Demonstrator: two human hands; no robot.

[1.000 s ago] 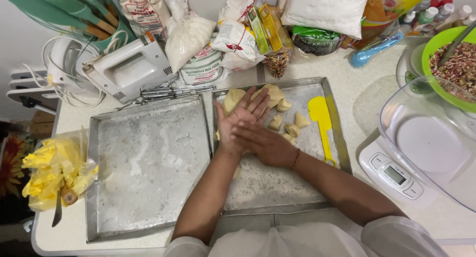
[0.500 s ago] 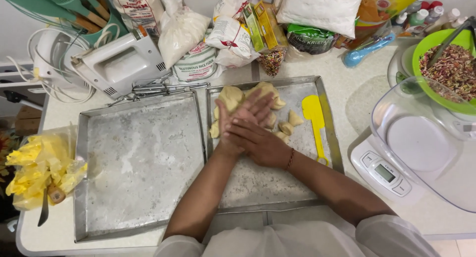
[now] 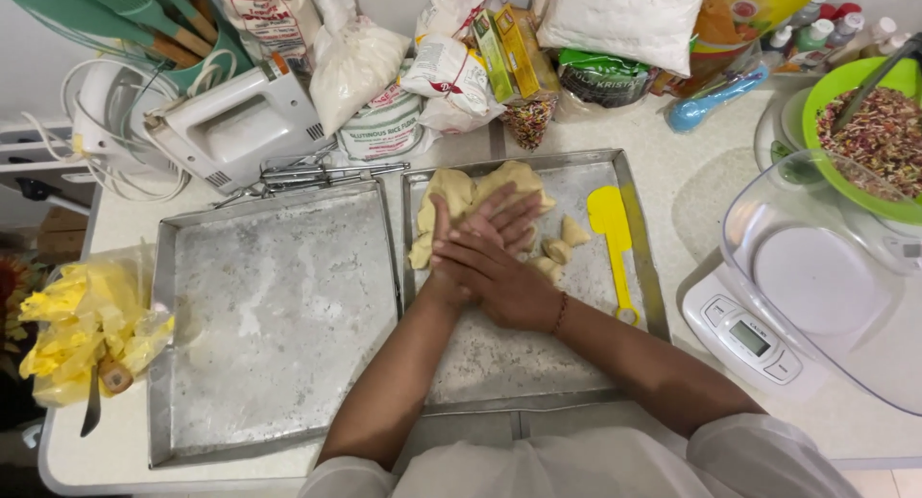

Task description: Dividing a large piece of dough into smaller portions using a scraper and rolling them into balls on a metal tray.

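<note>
**Both hands pressed together over the dough tray**

Nearest me, at the bottom of the frame, my two forearms come up out of pale sleeves and meet over the right-hand metal tray (image 3: pixel 499 364). My right hand (image 3: pixel 499 282) lies on top of my left hand (image 3: pixel 480 224), palms pressed together, fingers out flat rather than curled. I cannot tell whether anything sits between the palms; that is hidden.

Just past my fingertips, in the upper part of the same tray, lies the pale dough (image 3: pixel 456 186), one big lump with a few small pieces (image 3: pixel 562 241) to its right. A yellow spatula (image 3: pixel 613 234) lies lengthwise along that tray's right side, apart from the dough.

Left of centre sits a second floured tray (image 3: pixel 279 315), just beside the first. At the left edge of the bench (image 3: pixel 711 186), a crumpled yellow wrapper (image 3: pixel 82 330).

At lower right, a white kitchen scale (image 3: pixel 744 335) carries a clear bowl (image 3: pixel 845 277).

Farther back: a white hand mixer (image 3: pixel 235 123) at upper left, bags of flour (image 3: pixel 355 66) across the top, a green bowl (image 3: pixel 869 138) of mixed bits at upper right.
</note>
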